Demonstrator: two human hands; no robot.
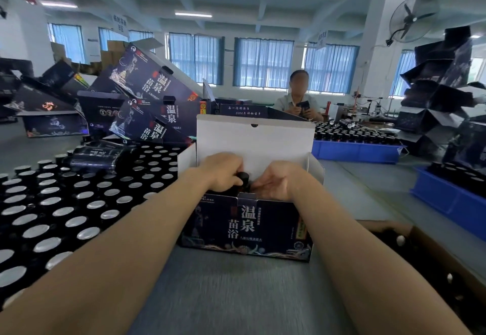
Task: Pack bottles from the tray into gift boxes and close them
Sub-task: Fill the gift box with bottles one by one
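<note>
Both hands, left clamped on a black bottle, right open-palmed, inside "温泉苗浴" gift box.

Both forearms extended; left hand gripping, right hand cupped

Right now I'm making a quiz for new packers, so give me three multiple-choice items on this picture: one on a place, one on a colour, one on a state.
1. Where do the silver-capped bottles stand relative to the open gift box?
A. to its left
B. on top of it
C. inside it

2. What colour are the bins at the right?
A. red
B. blue
C. yellow

3. How is the gift box's lid?
A. taped shut
B. torn off
C. standing open

Answers: 1 A, the capped bottles fill the table on the left. 2 B, both bins' walls are blue. 3 C, the white lid stands upright behind the left hand and right hand, which reach into the box around a dark bottle.
</note>
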